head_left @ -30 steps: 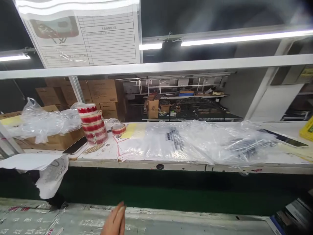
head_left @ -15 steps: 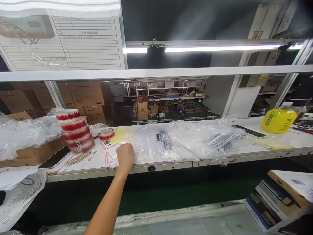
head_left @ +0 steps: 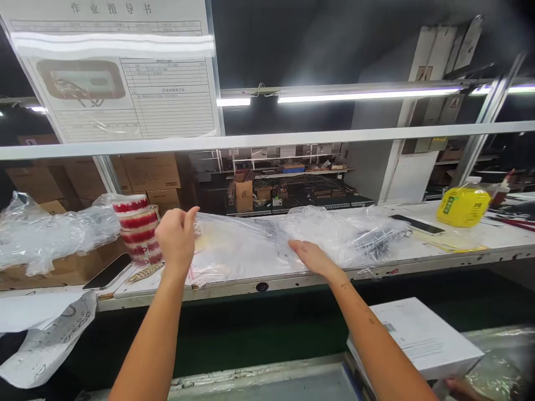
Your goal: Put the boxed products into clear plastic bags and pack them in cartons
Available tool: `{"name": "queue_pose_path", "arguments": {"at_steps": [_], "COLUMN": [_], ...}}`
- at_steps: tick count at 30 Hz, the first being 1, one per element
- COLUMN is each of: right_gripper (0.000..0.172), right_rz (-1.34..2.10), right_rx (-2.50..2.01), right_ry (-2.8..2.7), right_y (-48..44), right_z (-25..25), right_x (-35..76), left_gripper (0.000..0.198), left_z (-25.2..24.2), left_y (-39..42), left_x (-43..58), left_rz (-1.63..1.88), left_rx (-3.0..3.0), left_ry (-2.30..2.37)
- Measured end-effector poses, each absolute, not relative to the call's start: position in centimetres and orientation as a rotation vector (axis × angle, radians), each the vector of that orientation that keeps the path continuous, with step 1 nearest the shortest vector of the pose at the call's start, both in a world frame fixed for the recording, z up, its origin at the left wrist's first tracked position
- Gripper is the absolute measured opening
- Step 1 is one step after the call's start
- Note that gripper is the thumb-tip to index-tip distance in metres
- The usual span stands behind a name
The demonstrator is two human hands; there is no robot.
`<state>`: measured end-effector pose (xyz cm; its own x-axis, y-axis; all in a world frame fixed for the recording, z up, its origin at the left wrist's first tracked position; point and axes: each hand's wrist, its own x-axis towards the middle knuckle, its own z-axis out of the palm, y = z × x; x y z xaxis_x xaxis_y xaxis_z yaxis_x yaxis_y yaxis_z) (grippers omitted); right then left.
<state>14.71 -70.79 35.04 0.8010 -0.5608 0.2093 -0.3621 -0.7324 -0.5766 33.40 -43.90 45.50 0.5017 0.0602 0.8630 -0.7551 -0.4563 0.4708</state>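
A clear plastic bag (head_left: 246, 253) lies along the bench's front part, its left end lifted. My left hand (head_left: 178, 236) is closed on that raised end, thumb up, beside the stack of red-and-clear tape rolls (head_left: 140, 231). Stretched flat, the fingers of my right hand (head_left: 311, 257) rest on the plastic near the middle of the bench. To the right of that hand lies more crumpled clear plastic (head_left: 343, 234) with dark printing. Something yellow and white, with a red-striped edge, shows through under the bag; its details are blurred.
Near the left edge are a dark phone (head_left: 107, 272) and bubbly plastic wrap (head_left: 54, 228) on a carton. Another phone (head_left: 418, 224) and a yellow jug (head_left: 463, 205) stand right. Below the bench, another person's hand (head_left: 462, 389) is by a white box (head_left: 418, 334).
My left hand has risen leftward, lifting the bag's end. My right hand has come into view onto the plastic. At lower right, the white box sits further left, and another person's hand appears.
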Motion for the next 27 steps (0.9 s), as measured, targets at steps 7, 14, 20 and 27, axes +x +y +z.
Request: {"name": "queue_pose_path", "arguments": {"at_steps": [7,14,20,27], "right_gripper": [0.045,0.025,0.026,0.113], "right_rz": [-0.763,-1.179,-0.850,-0.035], "right_rx": [-2.129,-2.184,-2.457,-2.595], "right_ry": [0.904,0.017,-0.888,-0.912], "right_y": [-72.6,-57.7,-45.0,-35.2], "right_z": [34.4,38.9,44.5,39.1], "right_x": [13.6,13.7,21.0,23.3], "left_gripper": [0.049,0.057,0.019,0.019], "left_z": [47.4,41.2,35.9,31.4], "left_y": [-31.5,-21.3,-17.9,-13.3], "left_x": [33.2,31.8,29.1,28.4], "left_rz": [0.747,-0.219,-0.477,0.206], "left_rx": [1.503,1.689,1.958,1.813], "left_ry": [-0.107,-1.013,-1.434,-1.010]}}
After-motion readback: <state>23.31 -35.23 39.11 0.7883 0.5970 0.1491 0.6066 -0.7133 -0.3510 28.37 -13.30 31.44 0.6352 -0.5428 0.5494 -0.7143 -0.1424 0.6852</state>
